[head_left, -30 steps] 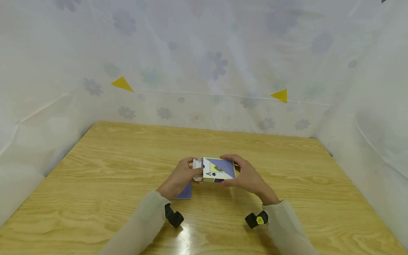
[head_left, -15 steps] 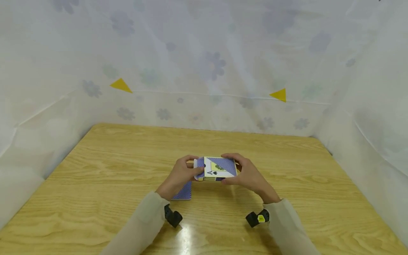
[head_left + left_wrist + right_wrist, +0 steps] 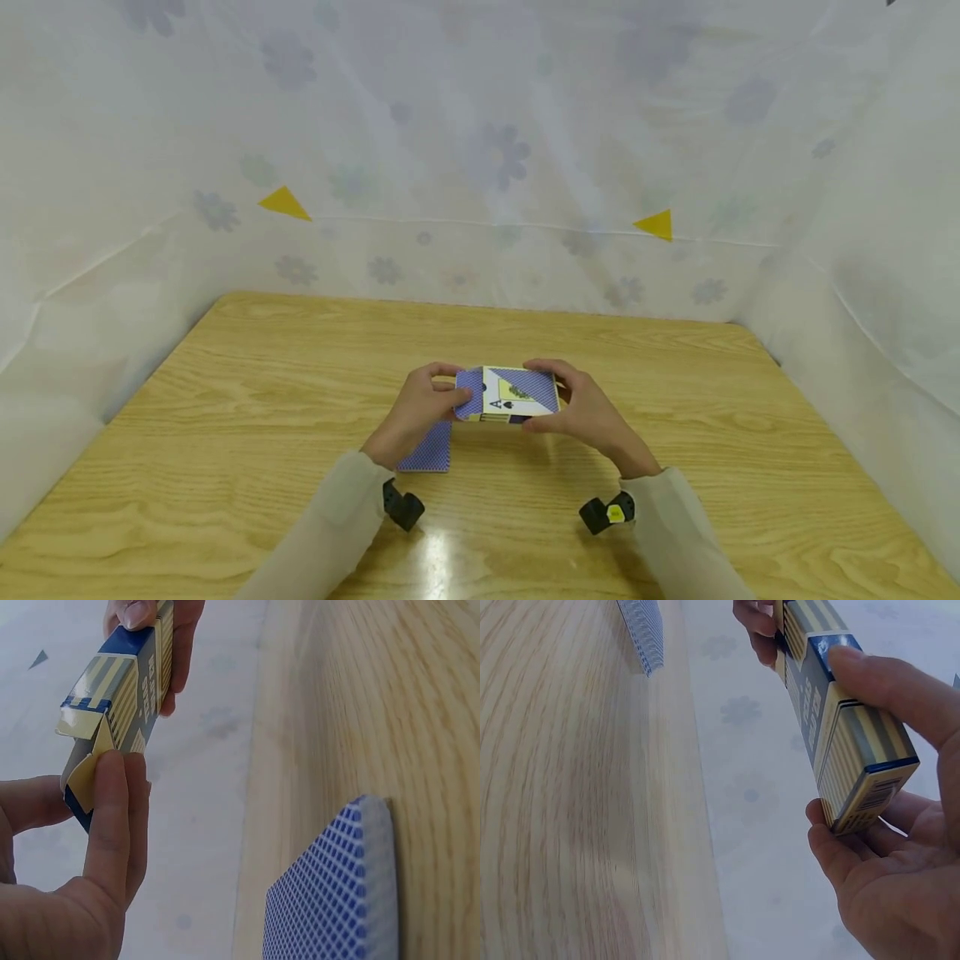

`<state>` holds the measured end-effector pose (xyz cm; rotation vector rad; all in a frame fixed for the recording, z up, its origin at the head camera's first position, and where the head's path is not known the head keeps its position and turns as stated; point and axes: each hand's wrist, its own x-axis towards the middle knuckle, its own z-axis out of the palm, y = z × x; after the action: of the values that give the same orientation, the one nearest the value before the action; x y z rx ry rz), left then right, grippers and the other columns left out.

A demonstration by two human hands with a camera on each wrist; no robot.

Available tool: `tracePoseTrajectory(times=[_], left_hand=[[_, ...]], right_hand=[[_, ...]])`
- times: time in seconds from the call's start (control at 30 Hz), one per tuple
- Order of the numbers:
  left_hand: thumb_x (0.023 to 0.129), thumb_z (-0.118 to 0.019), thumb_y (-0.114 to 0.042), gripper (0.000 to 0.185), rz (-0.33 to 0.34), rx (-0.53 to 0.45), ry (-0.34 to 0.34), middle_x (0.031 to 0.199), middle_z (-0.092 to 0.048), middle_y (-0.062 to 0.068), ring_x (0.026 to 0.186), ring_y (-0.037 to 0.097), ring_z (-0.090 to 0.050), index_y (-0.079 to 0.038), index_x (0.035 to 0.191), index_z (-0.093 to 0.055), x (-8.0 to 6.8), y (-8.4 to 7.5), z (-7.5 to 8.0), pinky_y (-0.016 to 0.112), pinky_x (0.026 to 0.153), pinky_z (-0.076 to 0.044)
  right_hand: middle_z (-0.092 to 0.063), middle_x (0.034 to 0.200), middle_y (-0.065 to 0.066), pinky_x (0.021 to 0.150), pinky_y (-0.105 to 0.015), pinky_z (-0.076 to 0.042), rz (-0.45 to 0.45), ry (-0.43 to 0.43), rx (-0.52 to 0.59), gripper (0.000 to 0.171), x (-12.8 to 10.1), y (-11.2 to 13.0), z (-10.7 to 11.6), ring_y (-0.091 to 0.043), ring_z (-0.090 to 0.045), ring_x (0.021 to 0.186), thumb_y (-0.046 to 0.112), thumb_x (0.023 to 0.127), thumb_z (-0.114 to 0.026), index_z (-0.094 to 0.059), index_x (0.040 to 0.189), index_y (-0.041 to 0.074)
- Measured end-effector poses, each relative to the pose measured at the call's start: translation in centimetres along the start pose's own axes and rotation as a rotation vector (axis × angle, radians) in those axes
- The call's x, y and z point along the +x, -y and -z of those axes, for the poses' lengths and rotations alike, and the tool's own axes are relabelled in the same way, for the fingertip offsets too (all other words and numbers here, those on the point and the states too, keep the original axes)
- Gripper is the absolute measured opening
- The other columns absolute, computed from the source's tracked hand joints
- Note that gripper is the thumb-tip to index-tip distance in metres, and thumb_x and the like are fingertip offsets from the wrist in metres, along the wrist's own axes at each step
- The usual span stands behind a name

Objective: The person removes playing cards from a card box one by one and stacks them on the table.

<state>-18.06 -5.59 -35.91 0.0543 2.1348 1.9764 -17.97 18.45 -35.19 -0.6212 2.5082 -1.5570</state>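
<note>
A playing card box with an ace of spades printed on its top is held above the table between both hands. My right hand grips its right end, thumb on the near side and fingers on the far side. At the left end, my left hand pinches the blue lid flap between thumb and fingers. The left wrist view shows that end standing open, with a small side flap sticking out. Below the left hand lies a deck of cards, blue checked back up, partly hidden by that hand.
The wooden table meets a pale flowered curtain at its back and sides. Two yellow triangles are fixed to the curtain. Black wrist cameras hang below both sleeves.
The lid flap has turned from showing its white inside to showing its blue checked face. My left hand has shifted slightly left, uncovering more of the deck; the right hand has barely moved.
</note>
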Motion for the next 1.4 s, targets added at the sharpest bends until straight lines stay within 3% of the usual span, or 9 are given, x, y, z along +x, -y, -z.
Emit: tracePoseTrajectory(times=[0.17,0.37,0.6,1.17,1.4], left_hand=[[0.088,-0.064,-0.003,0.036,-0.016,0.013,-0.016,0.097,-0.065,0.014,0.074,0.013,-0.062,0.0,0.123,-0.056,-0.1,0.0,0.3,0.04,0.074,-0.055],[0.086,-0.066,-0.001,0.035,-0.008,0.036,-0.095,0.106,-0.058,0.015,0.081,0.015,-0.06,0.0,0.121,-0.06,-0.1,0.1,0.7,0.029,0.071,-0.054],[0.091,-0.06,-0.004,0.024,-0.001,0.043,-0.151,0.102,-0.063,0.015,0.079,0.015,-0.063,0.002,0.114,-0.064,0.1,0.1,0.9,0.031,0.073,-0.056],[0.091,-0.062,-0.008,0.024,-0.025,0.003,-0.202,0.1,-0.069,0.014,0.071,0.008,-0.063,0.003,0.113,-0.066,0.6,0.3,2.5,0.025,0.068,-0.055],[0.092,-0.062,-0.008,0.023,-0.017,-0.023,-0.193,0.096,-0.068,0.011,0.07,0.008,-0.063,0.003,0.112,-0.066,0.5,0.2,2.8,0.022,0.065,-0.053]], right_hand=[[-0.043,0.141,-0.017,0.095,-0.046,-0.044,0.005,0.002,-0.006,0.072,0.2,-0.3,0.0,-0.03,-0.051,0.113,0.01,0.072,-0.083,-0.049,0.136,0.007],[-0.044,0.14,-0.018,0.095,-0.047,-0.043,-0.001,0.002,-0.009,0.073,0.2,-0.4,0.0,-0.03,-0.05,0.113,0.01,0.072,-0.083,-0.049,0.136,0.006],[-0.044,0.14,-0.017,0.097,-0.048,-0.042,-0.005,0.007,-0.012,0.072,0.2,-0.5,0.0,-0.031,-0.05,0.115,0.01,0.072,-0.083,-0.049,0.136,0.006],[-0.043,0.14,-0.018,0.094,-0.044,-0.045,-0.013,0.006,-0.005,0.073,0.1,-0.6,0.2,-0.03,-0.051,0.113,0.009,0.072,-0.082,-0.048,0.136,0.006],[-0.044,0.139,-0.019,0.096,-0.048,-0.043,-0.005,-0.001,-0.004,0.072,0.2,-0.5,0.1,-0.03,-0.05,0.114,0.009,0.072,-0.082,-0.048,0.136,0.005]])
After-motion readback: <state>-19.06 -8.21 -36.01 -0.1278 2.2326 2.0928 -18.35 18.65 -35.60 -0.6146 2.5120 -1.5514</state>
